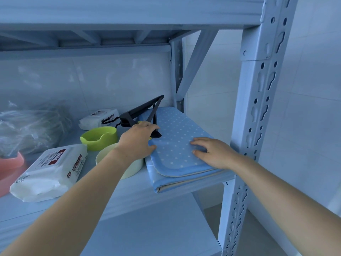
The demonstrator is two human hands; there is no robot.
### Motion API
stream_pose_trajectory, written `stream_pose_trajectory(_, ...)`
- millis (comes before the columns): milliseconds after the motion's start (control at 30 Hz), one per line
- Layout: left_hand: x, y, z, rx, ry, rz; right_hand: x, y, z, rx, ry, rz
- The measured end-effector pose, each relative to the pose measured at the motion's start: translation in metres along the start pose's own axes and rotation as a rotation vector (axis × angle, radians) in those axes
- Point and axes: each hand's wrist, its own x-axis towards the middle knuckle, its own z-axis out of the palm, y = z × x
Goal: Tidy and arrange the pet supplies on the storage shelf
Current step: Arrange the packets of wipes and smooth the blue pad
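Fingers [200, 140]: right hand [215, 152] flat on mat [177, 124], left hand [137, 140] gripping tool [142, 110]; shelf [132, 189], tiled wall [103, 80].

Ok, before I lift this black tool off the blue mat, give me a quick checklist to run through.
1. Left hand grips the black tool: ok, fingers curled round its lower end.
2. Right hand steadies the blue mat: ok, it lies flat on top.
3. Black tool free of the blue mat: cannot tell, the left hand hides where they meet.
4. Blue mat fully on the shelf: cannot tell, its front corner reaches the edge.
5. Room left of the blue mat: not ok, the cream bowl stands right beside it, the green bowl just behind.
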Motion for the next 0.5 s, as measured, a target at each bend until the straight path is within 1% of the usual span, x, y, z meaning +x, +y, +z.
stream_pose_trajectory(133,0.007,0.0,-0.001,0.038,-0.013,-0.055,0.007,-0.001,-0.003,0.098,0.065,0.014)
stream_pose_trajectory(233,0.012,-0.005,-0.002,0.016,0.014,-0.061,0.014,-0.005,-0.004,0.087,0.085,-0.018)
stream_pose_trajectory(367,0.012,-0.015,-0.008,-0.149,0.063,-0.07,0.032,-0.024,-0.009,0.088,0.091,-0.111)
stream_pose_trajectory(500,0.01,-0.026,-0.016,-0.231,0.064,-0.048,0.059,-0.059,-0.015,0.137,0.074,-0.191)
